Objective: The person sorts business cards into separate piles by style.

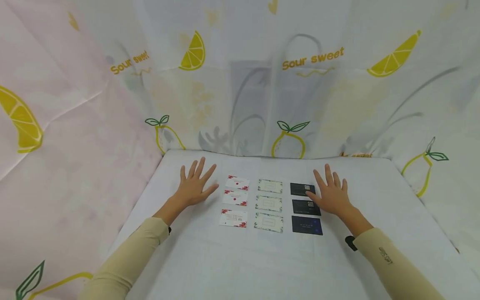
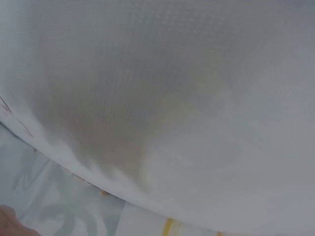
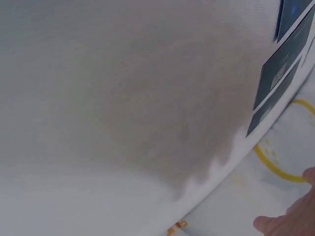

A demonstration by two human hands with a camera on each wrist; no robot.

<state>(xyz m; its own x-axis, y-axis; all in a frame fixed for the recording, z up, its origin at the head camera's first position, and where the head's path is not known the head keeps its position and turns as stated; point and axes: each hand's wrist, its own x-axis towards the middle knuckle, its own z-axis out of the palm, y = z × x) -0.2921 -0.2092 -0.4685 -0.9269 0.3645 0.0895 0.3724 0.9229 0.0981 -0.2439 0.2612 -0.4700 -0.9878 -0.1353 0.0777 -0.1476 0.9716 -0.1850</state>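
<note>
My left hand (image 1: 193, 187), fingers spread and holding nothing, is left of three white cards with red floral corners, the middle one (image 1: 235, 198) among them. Three pale cards with leafy borders form the centre column, including a middle card (image 1: 268, 203). On the right are three dark cards: a top one (image 1: 300, 189), a middle one (image 1: 305, 207) and a bottom one (image 1: 306, 225). My right hand (image 1: 331, 195) spreads its fingers beside them, its thumb overlapping the dark cards in the head view. Only a fingertip (image 2: 15, 223) of the left hand and part of the right hand (image 3: 295, 216) show in the wrist views.
A white cloth (image 1: 232, 266) covers the table. Behind and at both sides hangs a curtain (image 1: 247, 96) printed with lemons and lettering, meeting the table's back edge. Hand shadows fall on the cloth in both wrist views.
</note>
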